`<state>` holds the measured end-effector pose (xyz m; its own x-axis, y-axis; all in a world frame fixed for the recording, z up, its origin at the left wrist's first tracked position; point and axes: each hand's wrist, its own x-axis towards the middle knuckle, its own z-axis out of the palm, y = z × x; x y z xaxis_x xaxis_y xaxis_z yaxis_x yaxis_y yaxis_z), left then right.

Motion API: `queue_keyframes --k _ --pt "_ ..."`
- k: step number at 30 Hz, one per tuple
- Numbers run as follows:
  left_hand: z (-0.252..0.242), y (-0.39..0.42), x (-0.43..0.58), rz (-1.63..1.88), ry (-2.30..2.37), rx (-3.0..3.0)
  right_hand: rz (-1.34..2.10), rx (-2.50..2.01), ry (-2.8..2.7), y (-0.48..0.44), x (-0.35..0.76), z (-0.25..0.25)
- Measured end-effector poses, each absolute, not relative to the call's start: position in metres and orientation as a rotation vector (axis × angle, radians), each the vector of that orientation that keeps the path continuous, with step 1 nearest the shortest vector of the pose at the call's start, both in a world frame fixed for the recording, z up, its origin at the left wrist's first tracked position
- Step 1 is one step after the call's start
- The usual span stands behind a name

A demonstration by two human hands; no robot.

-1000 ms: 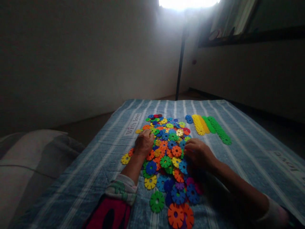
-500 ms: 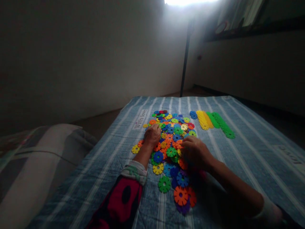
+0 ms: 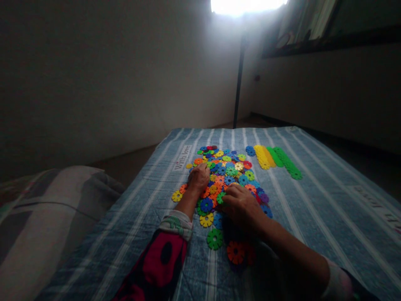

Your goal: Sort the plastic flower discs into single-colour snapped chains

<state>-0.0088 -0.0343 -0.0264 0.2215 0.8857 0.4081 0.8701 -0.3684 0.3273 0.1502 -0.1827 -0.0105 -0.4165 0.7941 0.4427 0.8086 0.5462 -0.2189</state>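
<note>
A loose pile of flat, notched plastic discs [image 3: 219, 180] in many colours lies between my hands. My left hand [image 3: 199, 176] is curled over the pile's left side; its fingertips face away, so anything in them is hidden. My right hand [image 3: 242, 205] rests lower on the pile, thumb and fingers closed at the edge of a green notched disc [image 3: 220, 197] and partly covering it. Nearer me lie another green disc [image 3: 214, 239] and, in the right arm's shadow, an orange disc [image 3: 235, 252]. A yellow disc [image 3: 206, 220] sits below my left wrist.
Beyond the pile to the right, overlapping rows of discs lie side by side: a yellow row [image 3: 262, 157], a green row [image 3: 288, 163] and a few blue discs [image 3: 249, 151]. Everything rests on a striped blue cloth [image 3: 150, 217]. A lit lamp on a dark pole [image 3: 239, 79] stands behind.
My right hand has moved left across the pile onto the green disc, uncovering blue and purple discs at the right side. My left hand stays in place. The view has shifted slightly.
</note>
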Motion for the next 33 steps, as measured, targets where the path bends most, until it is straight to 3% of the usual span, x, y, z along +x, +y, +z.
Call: queue_keyframes --k 13,20,23,33 --pt "-0.026 -0.033 -0.011 0.882 1.741 2.471 -0.173 -1.288 -2.324 -0.170 0.150 -0.010" --pt "-0.021 -0.035 -0.011 0.850 1.760 2.472 0.462 -1.301 -1.704 -0.154 0.191 -0.002" --pt "-0.019 -0.035 -0.012 0.845 1.762 2.487 0.583 -1.302 -1.535 -0.148 0.216 0.003" --pt "-0.022 -0.028 -0.013 0.876 1.740 2.517 0.140 -1.758 -1.737 -0.144 0.371 0.016"
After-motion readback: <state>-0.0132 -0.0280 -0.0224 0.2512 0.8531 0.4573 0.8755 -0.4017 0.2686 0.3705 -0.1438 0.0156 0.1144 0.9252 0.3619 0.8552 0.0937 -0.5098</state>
